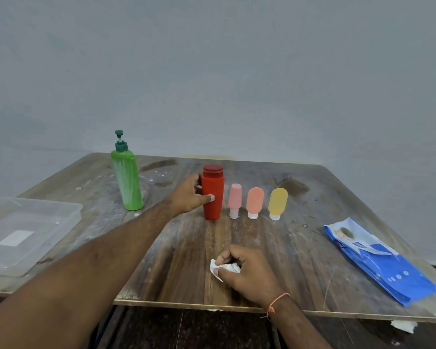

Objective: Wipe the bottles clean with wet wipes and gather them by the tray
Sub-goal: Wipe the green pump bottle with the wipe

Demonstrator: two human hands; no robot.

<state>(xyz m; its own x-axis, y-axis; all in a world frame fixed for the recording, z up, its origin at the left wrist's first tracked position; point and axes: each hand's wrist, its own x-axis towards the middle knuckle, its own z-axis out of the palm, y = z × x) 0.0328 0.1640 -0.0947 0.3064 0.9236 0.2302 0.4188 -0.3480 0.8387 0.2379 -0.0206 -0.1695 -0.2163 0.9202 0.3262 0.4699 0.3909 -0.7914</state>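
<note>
While the red bottle (213, 195) stands upright at the frame's centre, the left hand (189, 195) wraps round it, thumb across its front. Lower, the right hand (247, 270) pinches a crumpled white wipe (223, 269) against the wooden table (186, 260). Just right of the red bottle, three small tubes, pink (234, 200), peach (254, 202) and yellow (277, 203), stand cap-down in a row. Further left stands a green pump bottle (127, 182), with a clear tray (68, 210) at the left edge. A blue wipes pack (378, 260) lies lower right.
</note>
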